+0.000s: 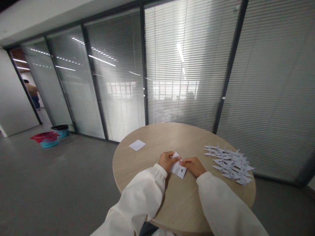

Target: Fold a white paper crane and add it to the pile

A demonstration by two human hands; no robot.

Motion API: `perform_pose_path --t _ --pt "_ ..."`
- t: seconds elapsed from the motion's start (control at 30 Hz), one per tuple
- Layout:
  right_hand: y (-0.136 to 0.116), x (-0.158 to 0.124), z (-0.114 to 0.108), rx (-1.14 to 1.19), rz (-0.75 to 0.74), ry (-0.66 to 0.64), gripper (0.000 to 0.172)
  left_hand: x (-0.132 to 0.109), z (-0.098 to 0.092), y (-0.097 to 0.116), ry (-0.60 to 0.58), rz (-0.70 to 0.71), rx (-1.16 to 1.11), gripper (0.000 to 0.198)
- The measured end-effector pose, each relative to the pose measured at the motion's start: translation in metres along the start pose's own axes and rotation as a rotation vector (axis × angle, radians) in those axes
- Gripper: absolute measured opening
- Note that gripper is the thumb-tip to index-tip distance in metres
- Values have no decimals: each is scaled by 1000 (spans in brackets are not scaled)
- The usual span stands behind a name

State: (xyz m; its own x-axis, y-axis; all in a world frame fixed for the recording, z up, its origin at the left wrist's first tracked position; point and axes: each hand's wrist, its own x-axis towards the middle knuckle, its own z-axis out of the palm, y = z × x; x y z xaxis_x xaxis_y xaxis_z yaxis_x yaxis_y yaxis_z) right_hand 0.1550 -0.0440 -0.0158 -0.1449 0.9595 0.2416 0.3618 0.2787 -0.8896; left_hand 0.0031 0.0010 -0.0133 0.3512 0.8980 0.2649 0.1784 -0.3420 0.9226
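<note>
Over the middle of the round table, a folded piece of white paper [180,171] with dark print on it is pinched between both my hands. My left hand [169,160] grips its upper left side, thumb on top. From the right, my right hand [194,166] holds the opposite edge, its thumb and fingertips close to the left thumb. The paper is tilted, and its underside is hidden. Off to the left lies a flat white paper square [137,145], touched by neither hand. A pile of folded white paper cranes [232,164] sits to the right of my right hand.
The wooden table [147,167] has a rounded edge close to my forearms. Glass partitions with blinds [182,65] stand behind it. On the floor at left are a bin with a red liner [48,139] and a bin with a black liner [62,130]. A person [31,93] is beyond the doorway.
</note>
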Motion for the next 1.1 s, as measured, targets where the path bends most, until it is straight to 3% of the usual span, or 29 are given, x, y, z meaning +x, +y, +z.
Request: perform_pose_path --t 0.5,0.73,1.1 --pt "7 2 1 19 -8 1 33 -2 1 1 -13 0 -17 35" --pt "10 5 3 130 3 -35 38 0 -2 1 79 55 56 31" --pt "9 2 2 151 -84 -80 37 1 -2 0 62 49 -7 32"
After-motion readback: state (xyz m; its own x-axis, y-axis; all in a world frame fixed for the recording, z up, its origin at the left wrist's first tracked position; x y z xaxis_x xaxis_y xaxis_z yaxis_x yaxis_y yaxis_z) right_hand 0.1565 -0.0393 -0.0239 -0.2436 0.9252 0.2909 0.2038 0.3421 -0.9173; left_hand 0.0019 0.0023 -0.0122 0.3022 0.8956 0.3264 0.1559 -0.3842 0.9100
